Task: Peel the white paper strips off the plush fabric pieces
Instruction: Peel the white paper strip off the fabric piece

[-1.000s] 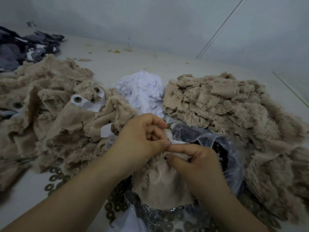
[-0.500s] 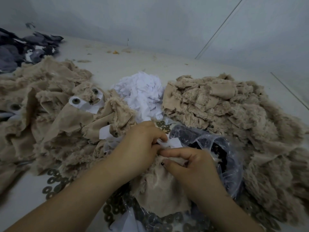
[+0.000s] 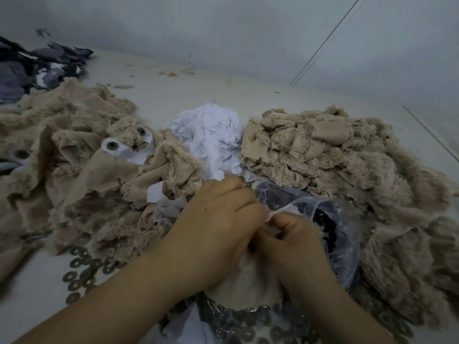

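Note:
A beige plush fabric piece (image 3: 244,276) lies under both hands at the bottom centre. My left hand (image 3: 213,227) is curled over its top edge and grips it. My right hand (image 3: 295,242) pinches a small white paper strip (image 3: 274,214) at that edge, right beside the left fingers. A pile of beige plush pieces (image 3: 82,170) with white strips and plastic eyes lies to the left. Another beige pile (image 3: 347,170) without visible strips lies to the right. A heap of torn white paper (image 3: 211,135) sits between the two piles.
A clear plastic bag (image 3: 340,224) of dark parts sits just right of my hands. Several dark metal washers (image 3: 82,271) are scattered at the lower left and under the bag. Dark grey fabric scraps (image 3: 32,68) lie at the far left by the wall.
Both hands have dropped lower and closed in on the piece's edge. The left hand now covers more of it, and the right fingers have curled onto the strip.

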Demonstrator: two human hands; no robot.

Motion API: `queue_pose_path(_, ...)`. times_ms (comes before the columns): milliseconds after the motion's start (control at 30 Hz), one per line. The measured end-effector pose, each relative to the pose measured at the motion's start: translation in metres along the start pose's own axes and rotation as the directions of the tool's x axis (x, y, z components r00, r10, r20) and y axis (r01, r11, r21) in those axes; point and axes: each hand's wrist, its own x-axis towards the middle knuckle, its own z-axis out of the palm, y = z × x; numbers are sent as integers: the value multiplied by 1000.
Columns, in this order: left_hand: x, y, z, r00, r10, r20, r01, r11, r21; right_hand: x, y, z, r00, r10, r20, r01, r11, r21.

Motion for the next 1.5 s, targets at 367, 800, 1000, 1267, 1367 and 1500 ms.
queue_pose_path(367,-23,-2,-7,928,-320,-188,225,888,-400,-4,-12,1,999,-8,-43,16,985,172)
queue_pose_path(800,-8,0,-5,707,-648,284,663,467,-586,-4,0,0,974,-224,-24,225,972,67)
queue_pose_path(1000,-10,3,-9,708,-659,254,648,462,-606,-5,1,0,975,-220,-7,220,975,42)
queue_pose_path(1267,-7,7,-15,637,-721,272,720,431,-544,-2,-1,2,960,-274,-48,273,961,-34)
queue_pose_path(1367,-8,9,-17,638,-722,269,719,432,-545,-1,6,1,947,-307,-92,302,951,-62)
queue_pose_path(1500,-9,10,-17,627,-729,275,736,439,-516,-1,11,0,942,-324,-91,322,946,-40)
